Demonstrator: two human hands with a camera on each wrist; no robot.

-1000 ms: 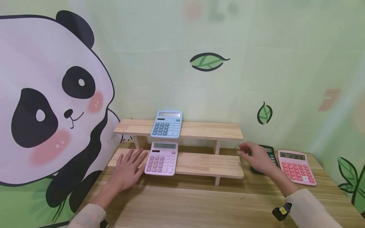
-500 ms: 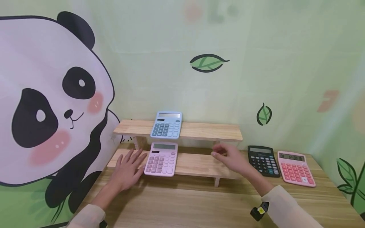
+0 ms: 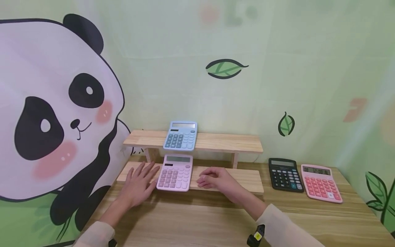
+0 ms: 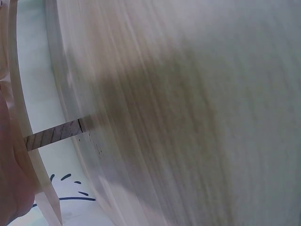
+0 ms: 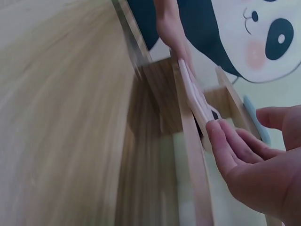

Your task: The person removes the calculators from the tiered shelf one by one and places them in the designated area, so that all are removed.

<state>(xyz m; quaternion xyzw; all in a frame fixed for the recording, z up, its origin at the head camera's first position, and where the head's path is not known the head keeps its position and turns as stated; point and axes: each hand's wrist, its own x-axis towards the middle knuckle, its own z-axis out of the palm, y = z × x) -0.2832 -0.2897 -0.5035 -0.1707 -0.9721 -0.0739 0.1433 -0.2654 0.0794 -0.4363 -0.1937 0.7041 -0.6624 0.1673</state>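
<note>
A light purple calculator lies face up on the lower board of a two-tier wooden stand. My left hand rests spread on that board's left end, thumb beside the calculator's left edge. Just right of the same calculator hovers my right hand, fingers loosely bent and thumb apart, holding nothing. In the right wrist view the right fingertips overlap the purple calculator's edge. On the upper board sits a blue calculator. The left wrist view shows mostly table, with part of the left hand at its edge.
A black calculator and a pink calculator lie side by side on the wooden table, right of the stand. Behind hangs a green backdrop printed with a panda and leaves.
My right hand has swept left from over the black calculator, across the lower board, to beside the purple calculator. The left hand and all the calculators have stayed in place.
</note>
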